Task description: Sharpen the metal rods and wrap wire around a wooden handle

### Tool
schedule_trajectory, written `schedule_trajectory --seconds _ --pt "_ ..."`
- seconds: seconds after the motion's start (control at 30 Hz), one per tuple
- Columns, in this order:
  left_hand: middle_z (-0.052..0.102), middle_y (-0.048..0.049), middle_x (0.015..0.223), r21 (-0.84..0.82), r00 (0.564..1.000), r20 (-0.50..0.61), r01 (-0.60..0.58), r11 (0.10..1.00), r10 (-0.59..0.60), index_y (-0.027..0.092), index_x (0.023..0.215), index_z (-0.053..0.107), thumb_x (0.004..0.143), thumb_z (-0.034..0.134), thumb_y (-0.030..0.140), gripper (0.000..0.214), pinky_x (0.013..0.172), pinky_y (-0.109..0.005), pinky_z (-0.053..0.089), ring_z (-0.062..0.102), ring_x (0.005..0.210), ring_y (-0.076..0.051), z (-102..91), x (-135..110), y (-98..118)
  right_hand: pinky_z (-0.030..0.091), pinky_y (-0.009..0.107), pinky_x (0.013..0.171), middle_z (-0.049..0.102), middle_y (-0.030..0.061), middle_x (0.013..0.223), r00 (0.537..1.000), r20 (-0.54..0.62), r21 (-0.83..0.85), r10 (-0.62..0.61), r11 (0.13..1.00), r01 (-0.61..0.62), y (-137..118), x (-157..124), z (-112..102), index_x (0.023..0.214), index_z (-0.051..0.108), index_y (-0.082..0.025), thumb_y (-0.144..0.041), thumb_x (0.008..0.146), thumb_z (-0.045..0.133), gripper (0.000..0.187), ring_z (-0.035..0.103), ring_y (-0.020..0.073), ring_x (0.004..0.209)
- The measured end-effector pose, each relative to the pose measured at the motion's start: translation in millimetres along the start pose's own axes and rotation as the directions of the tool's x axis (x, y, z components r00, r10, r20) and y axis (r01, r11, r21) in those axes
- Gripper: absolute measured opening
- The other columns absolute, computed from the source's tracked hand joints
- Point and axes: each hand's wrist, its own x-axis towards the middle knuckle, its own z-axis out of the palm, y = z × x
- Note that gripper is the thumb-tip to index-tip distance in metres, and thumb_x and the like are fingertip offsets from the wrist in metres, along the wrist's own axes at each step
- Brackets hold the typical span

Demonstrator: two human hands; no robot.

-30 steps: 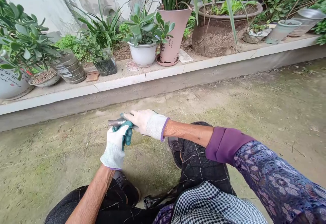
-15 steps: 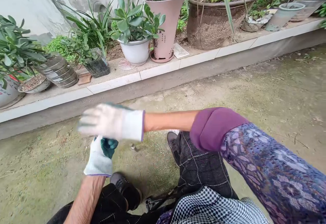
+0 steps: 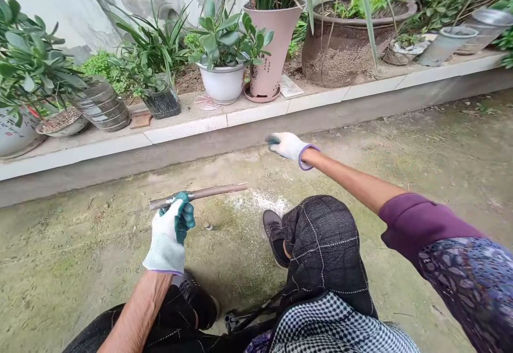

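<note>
My left hand (image 3: 171, 231), in a white glove with a green palm, is closed around a thin brownish rod (image 3: 208, 193) with a metal end. The rod lies level above the ground and points right. My right hand (image 3: 287, 145), gloved the same way, is stretched far forward and up, away from the rod, near the base of the raised ledge (image 3: 256, 115). Its fingers are slightly blurred and look curled, and I see nothing in them. My knees and dark shoes (image 3: 276, 233) are below the hands.
A tiled ledge runs across the back with several potted plants: a white pot (image 3: 223, 83), a tall pink pot (image 3: 270, 53), a big brown pot (image 3: 344, 43). A white powdery patch (image 3: 262, 201) marks the mossy concrete ground. Dark metal bars (image 3: 244, 318) lie by my legs.
My right hand left the rod, swept across to the left, then reached far forward to the right. The rod now shows at full length in my left hand.
</note>
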Motion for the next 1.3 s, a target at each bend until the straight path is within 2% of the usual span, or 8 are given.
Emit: schedule_trajectory --seconds 0.07,0.17,0.3,0.53,0.87,1.07,1.2,1.3 --pt "0.058 0.0058 0.056 -0.006 1.000 -0.014 -0.028 1.000 0.028 0.017 0.087 0.062 0.063 0.084 0.033 0.037 0.040 -0.018 0.038 0.048 0.043 -0.008 0.2 4 0 0.050 0.033 0.100 0.070 0.0121 0.133 0.948 0.025 -0.041 -0.317 0.947 0.317 -51 -15 23 0.136 0.065 -0.014 -0.023 0.097 0.061 0.041 0.068 0.0211 0.112" --pt "0.058 0.0062 0.056 -0.105 1.000 0.000 -0.011 0.994 0.012 0.017 0.085 0.061 0.065 0.081 0.028 0.031 0.040 -0.016 0.037 0.047 0.042 -0.006 -0.1 9 4 0.051 0.042 0.096 0.069 0.0147 0.129 0.725 0.084 -0.211 -0.684 0.699 0.684 -117 -53 48 0.134 0.064 -0.014 -0.034 0.099 0.060 0.041 0.066 0.0290 0.112" --pt "0.055 0.0073 0.056 -0.254 0.993 0.073 0.110 0.961 -0.094 0.019 0.083 0.057 0.075 0.074 0.022 0.019 0.039 -0.015 0.034 0.043 0.040 -0.005 7.1 10 11 0.049 0.044 0.093 0.067 0.0156 0.131 0.604 0.106 -0.386 -0.790 0.527 0.757 -155 -87 76 0.135 0.060 -0.013 -0.022 0.103 0.049 0.035 0.063 0.0293 0.115" --pt "0.051 0.0083 0.053 -0.264 0.969 0.141 0.236 0.935 -0.204 0.021 0.078 0.047 0.081 0.071 0.020 0.023 0.038 -0.016 0.030 0.036 0.037 -0.005 18.5 4 11 0.052 0.044 0.087 0.070 0.0158 0.119 0.598 0.137 -0.434 -0.790 0.495 0.753 -158 -77 91 0.136 0.058 -0.014 -0.017 0.108 0.033 0.038 0.066 0.0289 0.109" --pt "0.049 0.0061 0.051 0.101 0.980 0.190 -0.070 0.992 0.050 0.018 0.072 0.059 0.063 0.078 0.029 0.023 0.037 -0.021 0.034 0.042 0.040 -0.008 6.5 -8 8 0.057 0.039 0.065 0.067 0.0160 0.115 0.673 0.160 -0.366 -0.722 0.590 0.720 -144 -87 79 0.148 0.046 -0.020 -0.020 0.106 0.033 0.044 0.073 0.0281 0.092" --pt "0.036 0.0096 0.044 0.080 0.975 0.222 -0.048 0.996 0.029 0.021 0.067 0.051 0.064 0.078 0.030 0.028 0.034 -0.020 0.023 0.028 0.035 -0.006 10.3 -12 11 0.056 0.039 0.063 0.069 0.0161 0.121 0.704 0.195 -0.240 -0.683 0.663 0.709 -143 -89 71 0.147 0.049 -0.017 -0.032 0.106 0.044 0.044 0.074 0.0283 0.087" --pt "0.037 0.0087 0.047 0.124 0.988 0.137 -0.090 0.988 0.072 0.021 0.063 0.047 0.065 0.080 0.029 0.034 0.035 -0.019 0.025 0.031 0.038 -0.005 9.2 -18 14 0.057 0.039 0.070 0.072 0.0133 0.120 0.673 0.247 -0.129 -0.697 0.665 0.736 -147 -89 63 0.140 0.055 -0.015 -0.038 0.106 0.047 0.042 0.073 0.0265 0.091" --pt "0.036 0.0104 0.047 0.065 0.993 0.109 -0.054 0.996 0.046 0.021 0.070 0.050 0.063 0.080 0.029 0.032 0.035 -0.018 0.024 0.030 0.037 -0.005 10.1 -13 14 0.056 0.039 0.066 0.071 0.0125 0.116 0.676 0.200 -0.220 -0.709 0.640 0.737 -150 -86 63 0.143 0.054 -0.017 -0.031 0.105 0.047 0.041 0.073 0.0272 0.090"
